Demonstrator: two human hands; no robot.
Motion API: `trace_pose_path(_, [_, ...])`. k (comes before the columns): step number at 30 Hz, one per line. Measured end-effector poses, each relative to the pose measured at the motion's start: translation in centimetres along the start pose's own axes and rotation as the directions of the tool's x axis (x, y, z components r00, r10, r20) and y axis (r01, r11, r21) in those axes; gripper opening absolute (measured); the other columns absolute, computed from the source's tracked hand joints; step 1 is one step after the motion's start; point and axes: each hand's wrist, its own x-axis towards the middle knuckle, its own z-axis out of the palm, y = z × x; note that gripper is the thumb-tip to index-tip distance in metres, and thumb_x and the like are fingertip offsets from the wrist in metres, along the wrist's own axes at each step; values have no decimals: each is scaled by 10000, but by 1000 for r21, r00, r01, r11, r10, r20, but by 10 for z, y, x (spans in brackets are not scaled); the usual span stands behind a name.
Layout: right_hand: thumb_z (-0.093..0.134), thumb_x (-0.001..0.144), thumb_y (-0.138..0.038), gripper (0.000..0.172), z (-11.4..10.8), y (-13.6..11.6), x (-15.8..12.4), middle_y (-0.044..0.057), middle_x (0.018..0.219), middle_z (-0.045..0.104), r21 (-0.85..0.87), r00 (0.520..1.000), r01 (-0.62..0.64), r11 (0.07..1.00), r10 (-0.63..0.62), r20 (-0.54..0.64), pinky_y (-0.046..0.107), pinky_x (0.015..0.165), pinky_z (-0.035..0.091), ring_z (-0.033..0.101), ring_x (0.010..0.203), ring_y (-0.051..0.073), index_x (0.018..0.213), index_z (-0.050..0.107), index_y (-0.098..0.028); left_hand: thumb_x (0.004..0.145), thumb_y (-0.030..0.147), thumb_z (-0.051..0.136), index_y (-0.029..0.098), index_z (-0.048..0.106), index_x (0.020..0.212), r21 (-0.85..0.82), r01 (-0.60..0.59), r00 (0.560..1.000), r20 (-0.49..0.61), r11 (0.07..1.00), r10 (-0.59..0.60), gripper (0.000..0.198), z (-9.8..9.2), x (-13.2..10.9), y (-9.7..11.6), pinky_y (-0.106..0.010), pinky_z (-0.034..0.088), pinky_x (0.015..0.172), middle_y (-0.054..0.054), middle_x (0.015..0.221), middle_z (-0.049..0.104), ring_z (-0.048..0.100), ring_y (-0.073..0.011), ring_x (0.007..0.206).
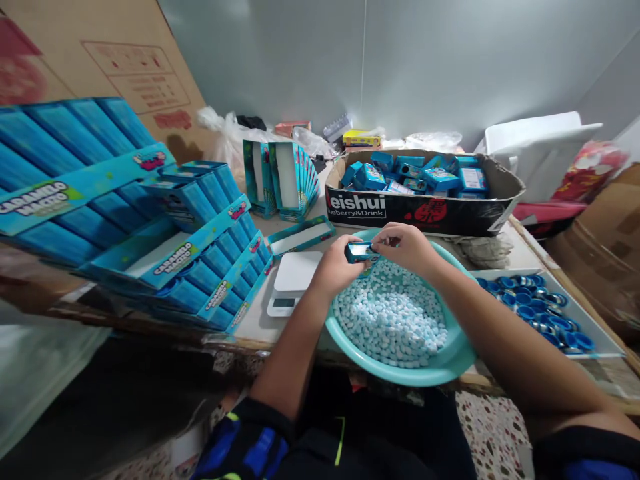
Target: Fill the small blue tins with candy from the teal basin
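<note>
My left hand grips a small blue tin above the rim of a teal plastic basin. My right hand pinches the tin's right end with its fingertips. Both hands are over the basin, which is heaped with pale blue oval candies. The hands and tin hide the basin's far rim. The tin's opening and contents are hidden from view.
A white kitchen scale stands left of the basin, beside stacked blue Caramelo Macizo display boxes. A cardboard box of blue packs lies behind. A white tray holds several blue tin parts at right.
</note>
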Motion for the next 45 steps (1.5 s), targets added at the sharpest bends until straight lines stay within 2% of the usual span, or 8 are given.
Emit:
trace_pose_path(10, [745,826,-544,334,1,-2,0,35,730,710,133,996,-68,989,60,60,333,603,462,565,648,179,788,781,-214,732,242,848,204,667,1170,-36,17,1000,2,999,-17,475,0,1,0,-371,567,863,-98,1122,754,726,-283,1046])
trace_pose_path(18, [887,683,-500,436,3,4,1,23,823,684,256,994,-82,963,98,-49,318,646,490,569,680,161,976,754,-204,749,268,853,201,668,1161,-41,-19,1000,-12,999,18,456,1,-1,0,-372,562,874,-87,1088,752,724,-271,1026])
trace_pose_path(23, [688,867,-631,455,8,25,5,37,913,688,371,932,-349,861,360,41,283,585,506,647,710,179,1096,700,-238,746,223,851,194,664,1146,-57,-26,996,-88,998,21,443,0,-3,4,-373,563,922,-88,1127,746,721,-261,1058])
trace_pose_path(26, [574,955,-630,412,20,45,6,45,839,685,167,928,-372,913,362,88,320,613,526,630,690,201,948,686,-234,765,233,846,198,642,1147,-105,-67,982,-183,992,47,434,2,-4,5,-355,572,937,-80,1138,740,724,-243,1063])
trace_pose_path(30, [869,776,-524,317,41,52,-5,49,784,683,-71,923,-267,961,276,267,381,750,559,633,751,248,794,714,-248,809,277,827,209,592,1180,-181,-118,942,-331,976,53,444,5,-2,8,-342,591,956,-78,1160,727,734,-223,1063])
trace_pose_path(35, [878,786,-557,401,47,30,-21,125,1196,678,-279,825,-89,956,228,518,437,896,533,633,1074,349,1081,812,-294,770,319,850,209,610,1193,-167,-177,907,-409,970,95,498,-37,3,5,-351,606,951,-71,1133,735,739,-230,1046])
trace_pose_path(40, [940,716,-464,331,43,21,-19,109,1090,690,-276,756,-48,960,216,618,401,821,500,625,1046,354,970,828,-285,641,345,910,205,648,1128,-77,-68,898,-439,995,28,570,-102,5,-36,-366,613,886,-55,1050,740,730,-251,1001])
trace_pose_path(45, [984,604,-264,425,46,21,-19,43,963,706,-243,689,-33,970,198,697,323,696,442,622,816,236,982,790,-242,599,348,936,184,637,1151,-187,77,958,-259,979,-125,649,-112,-2,-84,-391,606,937,-87,1091,751,730,-270,1058])
